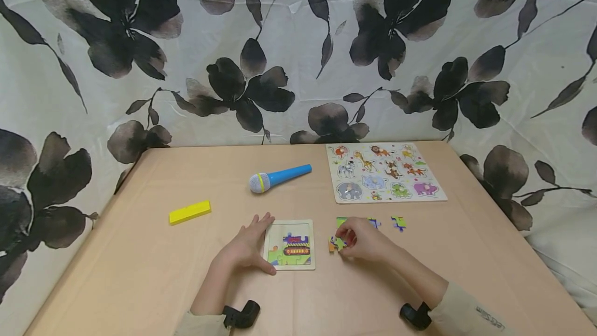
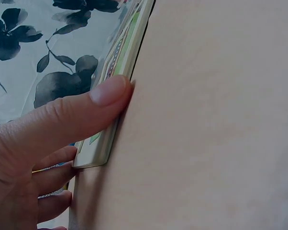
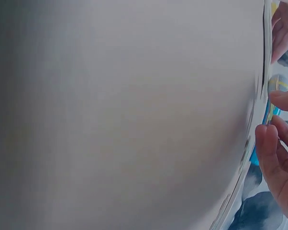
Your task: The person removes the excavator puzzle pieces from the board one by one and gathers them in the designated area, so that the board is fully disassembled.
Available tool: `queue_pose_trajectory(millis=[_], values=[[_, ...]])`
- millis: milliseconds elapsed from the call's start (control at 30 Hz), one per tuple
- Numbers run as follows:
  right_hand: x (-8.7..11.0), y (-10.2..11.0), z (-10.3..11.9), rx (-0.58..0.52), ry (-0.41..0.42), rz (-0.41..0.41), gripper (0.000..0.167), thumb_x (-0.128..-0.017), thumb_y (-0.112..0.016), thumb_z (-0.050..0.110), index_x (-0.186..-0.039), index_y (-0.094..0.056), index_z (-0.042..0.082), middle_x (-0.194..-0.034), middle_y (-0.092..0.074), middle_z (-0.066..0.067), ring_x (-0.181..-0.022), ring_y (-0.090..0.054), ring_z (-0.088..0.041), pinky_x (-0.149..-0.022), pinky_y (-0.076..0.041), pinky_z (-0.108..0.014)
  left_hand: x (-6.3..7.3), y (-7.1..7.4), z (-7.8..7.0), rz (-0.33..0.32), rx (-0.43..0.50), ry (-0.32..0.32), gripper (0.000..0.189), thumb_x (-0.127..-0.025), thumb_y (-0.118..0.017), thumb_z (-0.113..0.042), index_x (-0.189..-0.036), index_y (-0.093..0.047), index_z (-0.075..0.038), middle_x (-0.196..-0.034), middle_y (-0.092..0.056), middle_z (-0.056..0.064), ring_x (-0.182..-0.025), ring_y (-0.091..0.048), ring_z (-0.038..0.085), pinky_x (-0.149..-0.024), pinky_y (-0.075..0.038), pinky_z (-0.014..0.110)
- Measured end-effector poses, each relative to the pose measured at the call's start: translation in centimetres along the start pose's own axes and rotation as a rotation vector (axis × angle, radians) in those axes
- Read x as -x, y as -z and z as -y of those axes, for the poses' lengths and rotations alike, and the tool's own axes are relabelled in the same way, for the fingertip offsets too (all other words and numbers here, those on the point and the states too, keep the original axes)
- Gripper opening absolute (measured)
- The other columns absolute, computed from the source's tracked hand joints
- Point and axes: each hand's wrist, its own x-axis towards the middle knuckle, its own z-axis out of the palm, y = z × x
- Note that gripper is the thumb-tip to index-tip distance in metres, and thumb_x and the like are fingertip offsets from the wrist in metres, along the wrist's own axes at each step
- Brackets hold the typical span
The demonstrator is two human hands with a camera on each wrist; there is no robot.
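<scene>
A small framed jigsaw puzzle lies on the table, partly filled with green pieces and a red and purple vehicle picture. My left hand holds its left side, thumb against the near edge and fingers spread to the upper corner. In the left wrist view the thumb presses the frame's edge. Right of the frame, my right hand pinches a green and yellow puzzle piece, seen as a thin sliver between thumb and fingertips in the right wrist view. The fingers partly hide the piece.
Loose puzzle pieces lie beyond the right hand, some partly covered by it. An animal puzzle board sits at the back right. A blue toy microphone lies at the middle back, a yellow block to the left.
</scene>
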Motion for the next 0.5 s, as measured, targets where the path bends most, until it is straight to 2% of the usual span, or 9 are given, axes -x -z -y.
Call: queue_pose_trajectory(millis=[367, 500], values=[[0.3, 1.0, -1.3, 0.058, 0.041, 0.014, 0.024, -0.064, -0.075, -0.001, -0.084, -0.063, 0.000, -0.075, -0.056, -0.003, -0.065, -0.053, -0.014, -0.055, -0.047, -0.020, 0.0, 0.0, -0.1, 0.000, 0.013, 0.006, 0.111, -0.049, -0.091, -0.024, -0.140, -0.032, -0.003, -0.149, -0.024, 0.013, -0.137, -0.010, 0.034, -0.108, -0.008, 0.056], [0.2, 1.2, -1.3, 0.088, 0.026, 0.022, 0.023, -0.064, -0.077, 0.000, -0.083, -0.063, 0.002, -0.074, -0.055, -0.002, -0.065, -0.051, -0.014, -0.056, -0.046, -0.020, 0.0, -0.1, 0.0, 0.000, 0.011, 0.005, 0.111, -0.049, -0.091, -0.025, -0.141, -0.032, -0.003, -0.149, -0.024, 0.012, -0.137, -0.010, 0.034, -0.108, -0.008, 0.056]])
